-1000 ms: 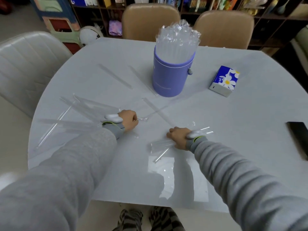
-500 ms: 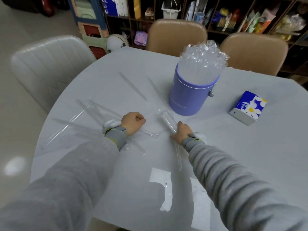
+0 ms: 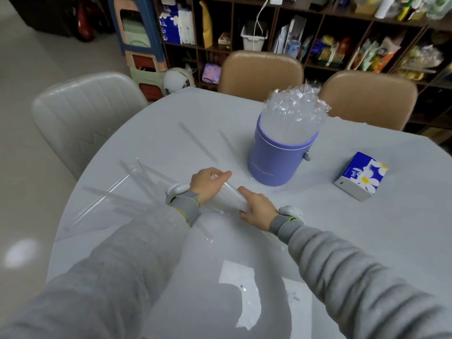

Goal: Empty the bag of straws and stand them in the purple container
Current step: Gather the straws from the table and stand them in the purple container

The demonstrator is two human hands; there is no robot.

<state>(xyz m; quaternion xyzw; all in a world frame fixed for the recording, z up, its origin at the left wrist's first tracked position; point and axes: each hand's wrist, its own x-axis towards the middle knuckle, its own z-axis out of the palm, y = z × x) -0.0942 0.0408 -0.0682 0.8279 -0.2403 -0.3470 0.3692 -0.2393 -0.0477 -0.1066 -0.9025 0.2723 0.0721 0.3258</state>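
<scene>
My left hand point(image 3: 208, 184) and right hand point(image 3: 256, 209) both grasp, apparently, one clear straw bundle point(image 3: 230, 198); its long axis points far-left, the purple container point(image 3: 276, 162) standing far-right, near.

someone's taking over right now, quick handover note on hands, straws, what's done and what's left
Left hand and right hand both grip one bundle of clear straws, held between them low over the table.
Purple container stands upright beyond the hands, already packed with wrapped straws standing in it.
Loose straws lie scattered on the table to the left, and two more lie left of the container.
Done: most straws stood in the container.
Left: stand the held bundle in the container, then gather the scattered ones.
</scene>
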